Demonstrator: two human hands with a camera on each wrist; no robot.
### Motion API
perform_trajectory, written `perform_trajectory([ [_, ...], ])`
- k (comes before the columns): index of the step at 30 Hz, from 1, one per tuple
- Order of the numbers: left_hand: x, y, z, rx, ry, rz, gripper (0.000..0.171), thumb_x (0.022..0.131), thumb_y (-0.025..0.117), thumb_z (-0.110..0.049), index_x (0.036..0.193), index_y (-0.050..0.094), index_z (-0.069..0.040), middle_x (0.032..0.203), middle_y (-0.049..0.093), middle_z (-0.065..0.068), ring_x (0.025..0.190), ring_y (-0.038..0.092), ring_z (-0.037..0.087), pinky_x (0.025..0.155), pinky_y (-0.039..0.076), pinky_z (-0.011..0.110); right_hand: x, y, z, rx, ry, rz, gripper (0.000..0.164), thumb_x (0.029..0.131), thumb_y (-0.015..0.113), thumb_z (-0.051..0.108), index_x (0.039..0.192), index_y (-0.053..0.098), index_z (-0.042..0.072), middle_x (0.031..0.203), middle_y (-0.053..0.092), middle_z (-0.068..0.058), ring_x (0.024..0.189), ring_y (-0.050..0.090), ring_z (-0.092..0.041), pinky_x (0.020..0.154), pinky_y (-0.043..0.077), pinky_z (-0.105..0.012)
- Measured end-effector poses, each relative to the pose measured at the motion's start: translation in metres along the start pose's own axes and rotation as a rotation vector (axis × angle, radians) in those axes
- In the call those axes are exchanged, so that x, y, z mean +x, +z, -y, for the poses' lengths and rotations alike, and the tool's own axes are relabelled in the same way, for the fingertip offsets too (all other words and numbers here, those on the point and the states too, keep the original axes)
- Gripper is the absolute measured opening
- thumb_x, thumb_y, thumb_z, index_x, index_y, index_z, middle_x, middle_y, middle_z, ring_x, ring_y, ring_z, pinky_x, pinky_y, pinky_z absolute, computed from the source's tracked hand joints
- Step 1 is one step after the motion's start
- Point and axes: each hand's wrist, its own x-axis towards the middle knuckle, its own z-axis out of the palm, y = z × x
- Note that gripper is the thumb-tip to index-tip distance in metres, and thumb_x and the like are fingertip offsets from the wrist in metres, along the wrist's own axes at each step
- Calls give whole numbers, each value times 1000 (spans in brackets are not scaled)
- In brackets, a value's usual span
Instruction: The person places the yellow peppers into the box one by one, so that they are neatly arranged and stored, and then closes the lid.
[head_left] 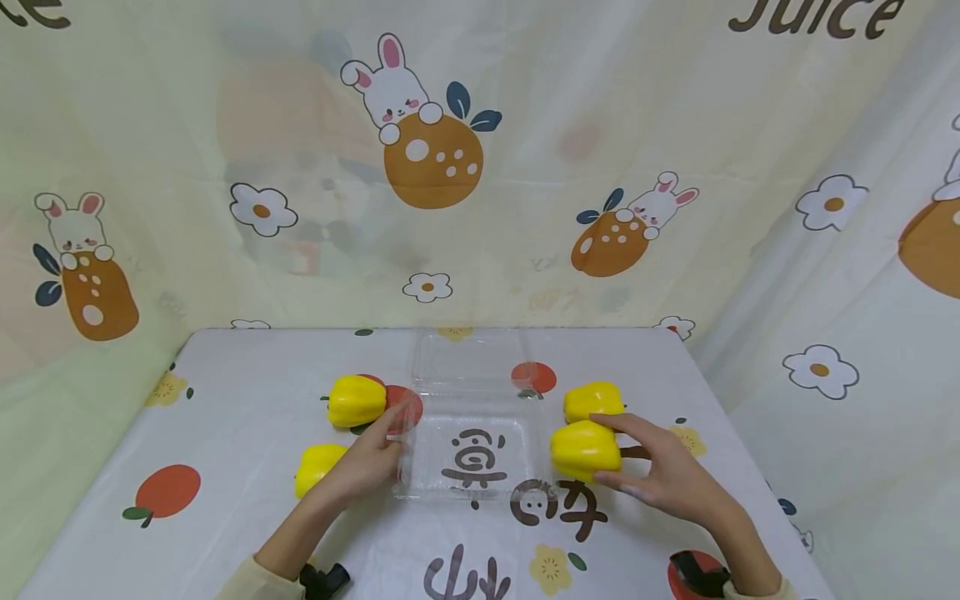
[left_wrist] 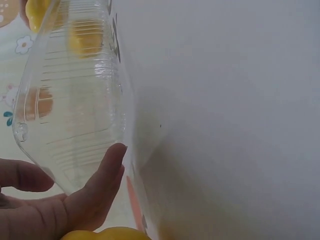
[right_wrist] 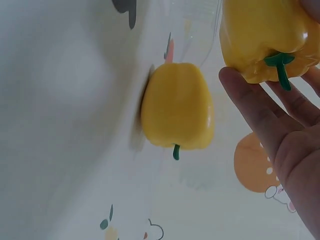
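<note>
A clear plastic box (head_left: 471, 450) lies with its lid folded back on the table. My left hand (head_left: 375, 454) holds its left edge; in the left wrist view the box's end (left_wrist: 75, 165) sits between thumb and fingers. On the right, my right hand (head_left: 660, 462) grips a yellow bell pepper (head_left: 585, 450) between thumb and fingers, beside the box. Its green stem (right_wrist: 281, 65) points toward the palm in the right wrist view. Another yellow bell pepper (head_left: 592, 402) lies just behind it, apart from the hand in the right wrist view.
Two more yellow bell peppers, one farther back (head_left: 356, 401) and one nearer (head_left: 318, 467), lie left of the box; the left forearm partly covers the nearer one. A printed white cloth (head_left: 255, 533) covers the table. Patterned curtains (head_left: 525, 233) hang behind and at both sides.
</note>
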Motion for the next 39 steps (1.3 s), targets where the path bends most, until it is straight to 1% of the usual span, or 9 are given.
perform_trajectory([
  [4,0,0,0,15,11,-5,70,103,53,-7,168,29,-18,165,45,18,117,58,30,93,57,36,3,3,4,-4,1,2,73,85,89,40,148,59,18,147,66,-5,125,67,-31,88,66,-33],
  [5,0,0,0,12,11,-5,70,103,52,-7,168,30,-18,165,45,18,118,58,30,94,57,36,3,4,4,-4,0,2,73,85,89,40,148,59,19,147,66,-5,124,67,-30,88,66,-33],
  [11,-1,2,-2,33,2,-26,70,103,54,-8,168,30,-19,168,41,18,122,55,30,93,56,34,7,7,9,7,-14,14,72,86,87,43,149,58,25,147,66,-3,123,67,-26,89,65,-29],
  [17,1,4,-3,36,-20,-25,70,104,52,-7,169,28,-21,169,38,16,126,52,32,95,52,33,10,11,12,19,-40,10,73,86,87,43,149,58,19,147,66,-1,122,67,-24,89,65,-30],
  [21,3,6,-2,26,-26,-24,69,105,51,-8,169,27,-22,170,37,15,131,49,33,108,53,46,11,14,15,26,-44,10,73,86,87,44,148,58,20,147,66,-2,122,67,-25,89,65,-30],
  [24,3,6,-1,21,-23,-25,69,106,50,-8,169,27,-21,169,38,16,132,49,34,114,51,55,13,17,17,32,-45,13,72,86,88,43,148,58,22,146,66,-2,122,67,-24,90,65,-31],
  [30,1,6,-1,10,-23,-18,68,106,50,-8,169,26,-20,169,37,17,133,49,35,117,48,60,17,22,21,39,-43,30,72,86,88,41,148,59,19,146,66,-2,122,67,-24,91,66,-36],
  [33,0,6,-2,-7,-24,-12,68,107,50,-9,169,25,-20,170,36,18,137,47,36,121,42,64,19,24,24,46,-43,35,72,86,88,41,148,59,17,145,67,-2,122,67,-25,92,66,-38],
  [39,-1,7,-2,-7,-6,-11,68,107,50,-9,169,23,-16,171,33,19,142,44,38,123,37,68,21,26,27,82,-68,28,73,85,89,40,147,60,14,144,67,-1,121,67,-21,92,65,-32],
])
